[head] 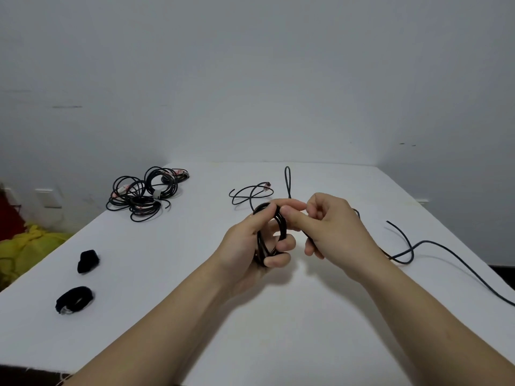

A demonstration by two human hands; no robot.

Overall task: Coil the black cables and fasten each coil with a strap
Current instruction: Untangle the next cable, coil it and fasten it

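Above the middle of the white table (195, 316), my left hand (248, 246) grips a small coil of black cable (280, 227), its loops running through my curled fingers. My right hand (334, 227) pinches the same cable at the top of the coil, thumb against the loops. The loose length of this cable (434, 243) trails right across the table and off its right edge. One loop (287, 179) sticks up behind my hands. Two black straps lie at the left: one folded (87, 261), one rolled (74, 299).
A pile of coiled black cables (145, 192) with pale tags lies at the far left of the table. A loose cable end with a clear plug (250, 192) lies beyond my hands. Yellow cloth (30, 246) sits on the floor to the left. A grey wall stands behind.
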